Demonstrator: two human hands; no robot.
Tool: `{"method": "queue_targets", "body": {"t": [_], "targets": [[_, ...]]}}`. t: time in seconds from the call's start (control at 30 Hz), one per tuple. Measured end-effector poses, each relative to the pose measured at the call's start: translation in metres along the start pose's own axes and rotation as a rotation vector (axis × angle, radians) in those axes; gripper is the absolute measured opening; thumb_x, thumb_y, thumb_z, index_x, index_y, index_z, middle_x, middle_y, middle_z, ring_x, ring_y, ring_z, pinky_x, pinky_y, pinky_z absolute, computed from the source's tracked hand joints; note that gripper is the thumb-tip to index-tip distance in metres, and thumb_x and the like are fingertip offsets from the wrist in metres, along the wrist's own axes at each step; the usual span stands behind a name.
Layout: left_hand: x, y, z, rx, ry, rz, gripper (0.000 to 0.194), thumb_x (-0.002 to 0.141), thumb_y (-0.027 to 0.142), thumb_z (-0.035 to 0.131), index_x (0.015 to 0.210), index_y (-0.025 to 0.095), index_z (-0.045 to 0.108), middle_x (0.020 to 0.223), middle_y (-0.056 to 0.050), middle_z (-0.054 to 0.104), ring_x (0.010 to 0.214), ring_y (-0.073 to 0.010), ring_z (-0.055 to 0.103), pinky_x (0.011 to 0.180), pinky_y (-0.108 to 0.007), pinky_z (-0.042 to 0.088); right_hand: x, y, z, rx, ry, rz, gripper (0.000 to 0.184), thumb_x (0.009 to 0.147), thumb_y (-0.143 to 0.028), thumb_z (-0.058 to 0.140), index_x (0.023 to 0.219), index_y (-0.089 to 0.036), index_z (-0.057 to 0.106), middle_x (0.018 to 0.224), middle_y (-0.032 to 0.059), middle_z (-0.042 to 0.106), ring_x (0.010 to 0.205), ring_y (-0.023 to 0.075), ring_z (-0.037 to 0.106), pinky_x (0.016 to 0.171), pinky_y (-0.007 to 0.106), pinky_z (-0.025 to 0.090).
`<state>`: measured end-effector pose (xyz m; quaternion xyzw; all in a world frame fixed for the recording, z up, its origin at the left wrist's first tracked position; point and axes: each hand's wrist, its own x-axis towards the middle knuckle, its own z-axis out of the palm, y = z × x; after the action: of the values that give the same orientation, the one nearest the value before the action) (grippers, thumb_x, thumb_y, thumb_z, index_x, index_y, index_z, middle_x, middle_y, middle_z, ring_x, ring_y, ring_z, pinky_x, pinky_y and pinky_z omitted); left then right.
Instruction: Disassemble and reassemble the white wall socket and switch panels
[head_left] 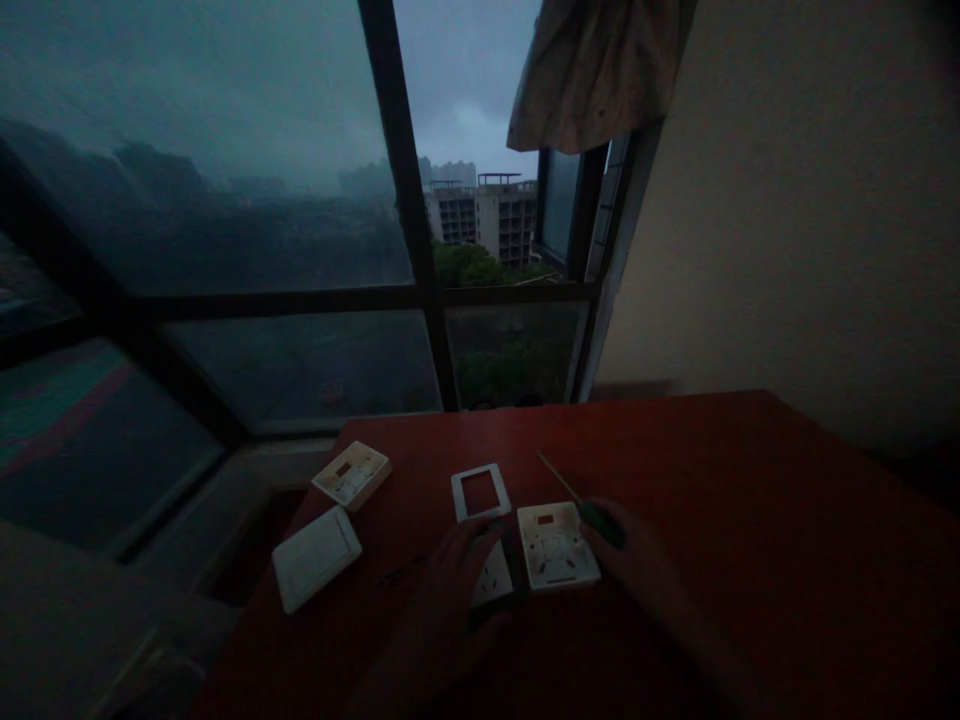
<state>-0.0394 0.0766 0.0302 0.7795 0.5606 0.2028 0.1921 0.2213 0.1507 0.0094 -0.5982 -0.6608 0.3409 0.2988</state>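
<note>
A dark-framed wall socket panel with a white face and slots point(496, 582) lies on the table, with my left hand point(454, 580) over its left side. The fingers reach its top edge and the thumb its lower edge. My right hand point(634, 560) is closed round the green handle of a screwdriver point(592, 512), whose thin shaft points up and to the left. Beside that hand, and touching or nearly touching it, is an open white mounting box point(556, 548) with its inside facing up. A white rectangular frame point(456, 492) lies just beyond my left hand.
On the table's left side are a second open white box point(354, 474) and a flat white cover point(315, 560). Thin dark pieces point(401, 572), too dim to identify, lie left of my left hand. Windows point(300, 370) border the red-brown table point(675, 440) at the back; a wall point(787, 250) is at right.
</note>
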Motion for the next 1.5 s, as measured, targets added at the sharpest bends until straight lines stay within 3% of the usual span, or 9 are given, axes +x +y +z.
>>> {"method": "queue_targets", "body": {"t": [0.23,0.43,0.57,0.83,0.97,1.2,1.27,1.37,1.5], "targets": [[0.000,-0.014,0.001,0.056,0.127,-0.053,0.071,0.077,0.024,0.068,0.140,0.031,0.037,0.147,-0.007,0.038,0.134,-0.0313,0.036,0.108,-0.053,0.038,-0.001,-0.015,-0.012,-0.016,0.007,-0.004,0.046,0.083,-0.045,0.048,0.117,-0.017,0.060,0.114,0.0111,0.068,0.104,0.0267,0.063,0.091,0.039,0.047],[-0.002,-0.026,-0.022,0.109,0.174,-0.097,0.050,0.084,0.026,0.060,0.133,0.026,0.047,0.140,-0.009,0.045,0.129,-0.0297,0.043,0.106,-0.050,0.040,-0.003,-0.009,-0.016,-0.097,-0.013,-0.036,0.039,0.087,-0.044,0.042,0.111,-0.020,0.059,0.113,0.0107,0.068,0.102,0.0250,0.063,0.089,0.036,0.047],[-0.006,-0.027,-0.027,0.097,0.119,-0.119,0.056,0.081,0.026,0.063,0.134,0.028,0.046,0.142,-0.008,0.045,0.129,-0.0299,0.043,0.106,-0.050,0.040,0.000,-0.001,-0.008,-0.162,-0.024,-0.030,0.032,0.081,-0.039,0.051,0.107,-0.022,0.060,0.104,0.0083,0.070,0.094,0.0242,0.065,0.082,0.035,0.049],[-0.003,-0.013,-0.007,0.121,-0.047,-0.061,0.084,0.065,0.035,0.081,0.139,0.029,0.041,0.147,-0.008,0.040,0.132,-0.0339,0.039,0.107,-0.053,0.037,0.005,0.000,0.003,-0.186,-0.048,-0.098,0.042,0.077,-0.029,0.053,0.116,-0.017,0.061,0.118,0.0108,0.067,0.105,0.0242,0.062,0.094,0.036,0.045],[-0.001,-0.007,0.001,0.122,-0.052,-0.066,0.076,0.068,0.032,0.078,0.136,0.026,0.045,0.146,-0.009,0.042,0.131,-0.0332,0.040,0.106,-0.053,0.038,0.007,0.000,0.002,-0.186,-0.064,-0.110,0.041,0.079,-0.030,0.051,0.116,-0.017,0.061,0.118,0.0106,0.067,0.106,0.0242,0.062,0.095,0.037,0.045],[-0.004,-0.001,-0.003,0.105,-0.025,-0.034,0.085,0.065,0.033,0.081,0.140,0.030,0.040,0.149,-0.009,0.037,0.134,-0.0345,0.037,0.105,-0.054,0.039,-0.003,0.004,0.002,-0.128,-0.108,-0.064,0.043,0.081,-0.036,0.049,0.117,-0.017,0.060,0.119,0.0108,0.067,0.104,0.0247,0.063,0.093,0.038,0.046],[-0.009,-0.006,-0.009,0.136,0.028,-0.056,0.079,0.070,0.033,0.077,0.139,0.031,0.040,0.147,-0.008,0.040,0.132,-0.0333,0.040,0.104,-0.053,0.041,-0.006,0.005,-0.001,-0.097,-0.113,-0.038,0.043,0.082,-0.040,0.049,0.117,-0.017,0.060,0.117,0.0108,0.067,0.103,0.0248,0.063,0.092,0.038,0.046],[-0.019,-0.024,-0.023,0.223,0.149,-0.137,0.048,0.084,0.026,0.059,0.131,0.029,0.049,0.134,-0.007,0.054,0.121,-0.0284,0.052,0.099,-0.049,0.046,-0.009,0.008,-0.008,-0.057,-0.115,-0.009,0.043,0.084,-0.046,0.047,0.115,-0.019,0.060,0.115,0.0097,0.068,0.102,0.0247,0.063,0.090,0.037,0.047],[-0.036,-0.058,-0.049,0.341,0.211,-0.180,0.031,0.087,0.027,0.049,0.115,0.024,0.061,0.121,-0.009,0.062,0.109,-0.0276,0.060,0.092,-0.045,0.050,-0.011,0.015,-0.010,-0.051,-0.102,0.051,0.042,0.085,-0.050,0.044,0.107,-0.019,0.062,0.107,0.0102,0.069,0.097,0.0256,0.064,0.085,0.037,0.048]]}}
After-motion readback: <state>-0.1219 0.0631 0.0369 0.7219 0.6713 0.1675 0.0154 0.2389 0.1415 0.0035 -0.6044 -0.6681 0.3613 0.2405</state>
